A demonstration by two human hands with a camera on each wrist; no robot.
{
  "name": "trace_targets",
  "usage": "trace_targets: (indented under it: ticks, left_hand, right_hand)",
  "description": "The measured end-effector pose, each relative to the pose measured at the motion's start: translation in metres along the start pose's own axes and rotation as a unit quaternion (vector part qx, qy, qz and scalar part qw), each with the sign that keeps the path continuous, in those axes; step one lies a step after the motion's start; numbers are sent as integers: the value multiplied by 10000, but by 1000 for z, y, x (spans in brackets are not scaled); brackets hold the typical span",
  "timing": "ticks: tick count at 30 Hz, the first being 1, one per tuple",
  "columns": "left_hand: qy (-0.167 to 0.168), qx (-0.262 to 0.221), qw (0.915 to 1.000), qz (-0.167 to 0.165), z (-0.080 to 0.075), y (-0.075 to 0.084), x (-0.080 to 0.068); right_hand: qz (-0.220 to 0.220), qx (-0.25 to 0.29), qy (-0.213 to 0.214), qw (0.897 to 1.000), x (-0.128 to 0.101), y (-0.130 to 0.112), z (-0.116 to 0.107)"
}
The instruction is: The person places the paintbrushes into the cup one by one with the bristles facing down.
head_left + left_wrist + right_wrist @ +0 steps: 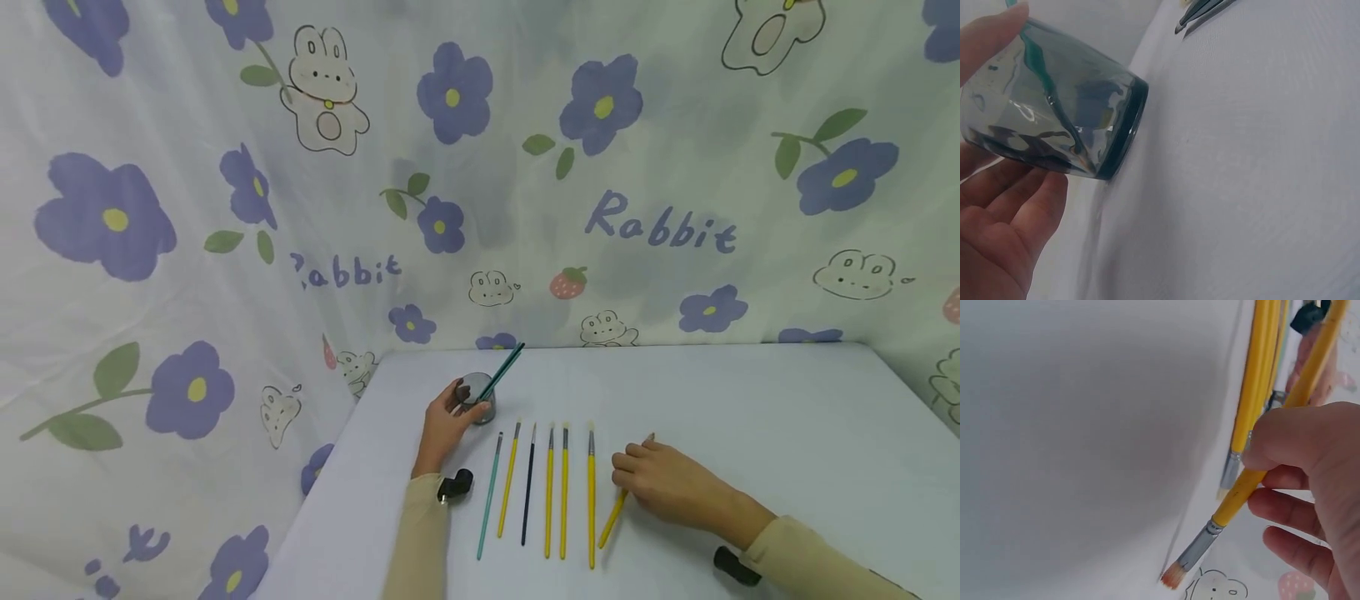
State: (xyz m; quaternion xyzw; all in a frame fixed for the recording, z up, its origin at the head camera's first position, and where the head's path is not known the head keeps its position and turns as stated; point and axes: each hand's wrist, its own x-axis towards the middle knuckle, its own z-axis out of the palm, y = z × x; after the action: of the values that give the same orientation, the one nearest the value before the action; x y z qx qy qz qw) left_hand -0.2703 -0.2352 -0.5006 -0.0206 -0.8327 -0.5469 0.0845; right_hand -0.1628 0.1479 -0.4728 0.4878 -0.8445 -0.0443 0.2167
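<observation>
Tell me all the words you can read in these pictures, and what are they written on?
"Rabbit" in purple letters on the flowered cloth backdrop, right of the middle.
"Rabbit" again on the same cloth, further left; a fold cuts off part of its first letter.
No words, numbers or labels can be read on the glass cup, the paintbrushes or the white table.

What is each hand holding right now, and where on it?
Left hand grips the glass cup round its side wall. Right hand pinches a yellow paintbrush on its handle, above the ferrule.
</observation>
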Motion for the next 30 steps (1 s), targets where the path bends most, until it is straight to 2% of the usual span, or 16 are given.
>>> trace_targets:
  ticks: [6, 11, 16, 21, 30]
  left_hand:
    - [-28, -30, 10000, -41, 0, -1, 1]
    - [-5, -3, 10000, -77, 0, -1, 3]
    - [-23, -24, 10000, -93, -1, -1, 5]
    - [-35, -43, 10000, -75, -1, 2, 6]
    - [-46, -9, 10000, -76, -1, 2, 3]
  right_hand:
    - [236, 293, 605, 9975, 3, 4, -1]
    - [641, 785, 1138, 9883, 7, 9, -4]
    - [1125, 1320, 1449, 9741, 10, 14, -9]
    - [1340, 1781, 1762, 9588, 14, 20, -10]
    - [1738, 2681, 2227, 9210, 29, 26, -11]
